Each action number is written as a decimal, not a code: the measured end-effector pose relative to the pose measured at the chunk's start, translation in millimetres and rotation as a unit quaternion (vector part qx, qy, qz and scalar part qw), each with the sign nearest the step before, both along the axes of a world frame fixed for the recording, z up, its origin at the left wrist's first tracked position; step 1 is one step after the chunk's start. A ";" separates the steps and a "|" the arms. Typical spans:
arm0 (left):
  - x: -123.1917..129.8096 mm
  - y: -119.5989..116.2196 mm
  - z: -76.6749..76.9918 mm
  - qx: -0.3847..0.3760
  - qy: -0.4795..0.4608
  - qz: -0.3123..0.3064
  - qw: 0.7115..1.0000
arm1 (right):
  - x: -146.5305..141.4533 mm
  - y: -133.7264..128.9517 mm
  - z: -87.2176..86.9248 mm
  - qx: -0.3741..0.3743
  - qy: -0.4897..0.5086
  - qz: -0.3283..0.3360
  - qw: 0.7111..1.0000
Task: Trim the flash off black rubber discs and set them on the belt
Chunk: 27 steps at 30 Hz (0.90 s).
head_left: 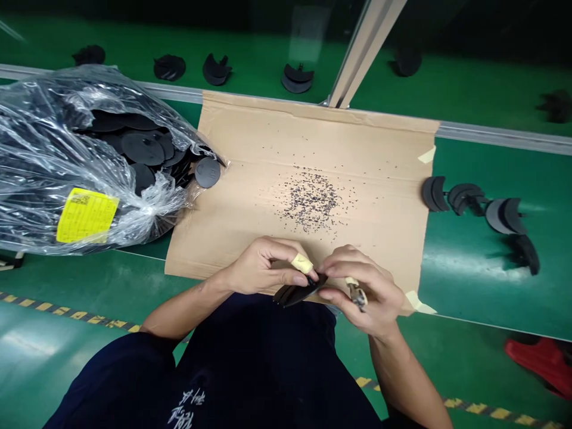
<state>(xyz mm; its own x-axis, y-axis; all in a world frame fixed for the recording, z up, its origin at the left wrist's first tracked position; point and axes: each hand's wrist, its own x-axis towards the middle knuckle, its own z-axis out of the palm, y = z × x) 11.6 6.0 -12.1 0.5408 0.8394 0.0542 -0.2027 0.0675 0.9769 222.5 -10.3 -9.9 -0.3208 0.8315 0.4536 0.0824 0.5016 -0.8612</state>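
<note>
Close to my body, both hands hold a black curved plastic part (295, 293) above the near edge of a cardboard sheet (241, 220). My left hand (272, 265) pinches it between thumb and index finger, the latter wrapped in yellow tape. My right hand (364, 286) grips the other end with thumb and fingertips. A small metal tool (357, 295), its kind partly hidden, is tucked in the right palm. Beyond the hands, many tiny black scraps (313, 199) lie scattered on the cardboard.
A clear plastic bag (40, 149) of black round parts (143, 148) lies at left with a yellow label (88, 214). One black disc (208, 172) sits at its mouth. Several black curved parts (504, 215) rest on the green table at right. A post (366, 53) rises behind the cardboard.
</note>
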 end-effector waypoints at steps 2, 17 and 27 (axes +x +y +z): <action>-1.1 -1.2 0.2 0.019 0.013 -0.008 1.000 | 3.5 3.7 7.4 0.025 -0.049 0.038 0.998; -3.8 -18.2 -4.2 0.124 0.093 0.082 0.985 | 10.9 -1.2 21.6 0.022 -0.182 0.024 0.983; -7.7 -22.6 1.4 0.202 0.146 0.126 0.960 | 31.4 7.4 31.0 0.110 -0.399 0.009 0.910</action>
<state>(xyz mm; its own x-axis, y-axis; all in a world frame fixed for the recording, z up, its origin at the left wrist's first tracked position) 3.9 -16.6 -10.7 0.3659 0.8876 0.2799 0.1243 -0.3446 0.9305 253.9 -3.0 21.1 -0.6333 0.7405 0.2250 0.6285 0.6618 -0.4087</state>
